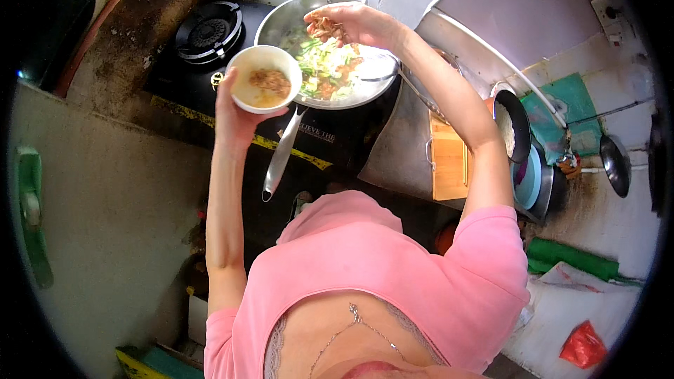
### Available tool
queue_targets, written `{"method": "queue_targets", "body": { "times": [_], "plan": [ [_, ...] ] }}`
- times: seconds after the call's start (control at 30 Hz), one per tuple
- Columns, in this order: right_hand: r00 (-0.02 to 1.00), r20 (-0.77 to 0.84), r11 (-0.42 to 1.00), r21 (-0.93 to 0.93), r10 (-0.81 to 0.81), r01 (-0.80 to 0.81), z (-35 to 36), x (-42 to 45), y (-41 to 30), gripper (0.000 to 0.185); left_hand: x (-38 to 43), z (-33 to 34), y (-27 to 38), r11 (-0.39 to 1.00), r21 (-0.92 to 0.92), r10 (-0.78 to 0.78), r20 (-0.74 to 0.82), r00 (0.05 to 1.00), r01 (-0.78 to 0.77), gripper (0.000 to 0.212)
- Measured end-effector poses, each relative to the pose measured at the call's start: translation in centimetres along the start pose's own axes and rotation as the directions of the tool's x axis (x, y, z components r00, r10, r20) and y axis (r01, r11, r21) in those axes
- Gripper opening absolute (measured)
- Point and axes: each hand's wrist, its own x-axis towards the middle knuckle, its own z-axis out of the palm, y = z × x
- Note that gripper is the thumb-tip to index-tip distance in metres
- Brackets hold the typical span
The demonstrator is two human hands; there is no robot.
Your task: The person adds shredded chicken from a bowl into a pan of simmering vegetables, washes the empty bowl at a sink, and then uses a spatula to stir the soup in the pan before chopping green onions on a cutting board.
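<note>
My left hand (237, 123) grips a white bowl (243, 76) from below and the side, tilted so its inside shows. Shredded cooked meat (269, 83) and a little yellowish liquid lie in it. Above the wok (276, 23), my right hand (366, 23) has its fingers curled around a clump of shredded meat (326, 29). Chopped green vegetables (321, 60) fill the middle of the wok, with brownish bits among them. A metal spatula or spoon (380, 69) rests inside at the right, partly hidden under my forearm. The wok's long metal handle (281, 155) points towards me.
A second gas burner (208, 34) is left of the wok on the black stove. To the right, a wooden cutting board (446, 163) bears chopsticks (465, 163). Beyond are a dark pan (518, 126) with pale contents, a blue basin (528, 181) and a hanging ladle (614, 166).
</note>
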Motion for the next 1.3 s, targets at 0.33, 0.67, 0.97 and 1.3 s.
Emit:
{"method": "queue_targets", "body": {
  "times": [0.33,0.67,0.97,1.3],
  "plan": [
    [0.947,-0.318,0.903,-0.398,0.032,-0.164,-2.9,1.9,5.5,0.023,-2.6,-2.7,1.9,0.993,-0.011,0.117,-0.082,0.99,-0.118,0.058],
    [0.984,-0.174,0.824,-0.553,0.031,-0.123,-3.4,3.9,6.5,0.022,-3.7,-3.0,2.0,0.992,-0.013,0.126,-0.15,0.981,-0.129,0.06],
    [0.983,-0.183,0.756,-0.642,0.014,-0.13,-2.7,10.8,7.5,0.026,-4.6,-4.8,1.7,0.982,-0.09,0.149,-0.189,0.971,-0.169,0.056],
    [0.948,-0.29,0.57,-0.805,-0.134,-0.166,-4.2,12.5,6.7,0.018,-5.8,-4.7,2.2,0.976,-0.102,0.163,-0.252,0.954,-0.194,0.057]
  ]
}}
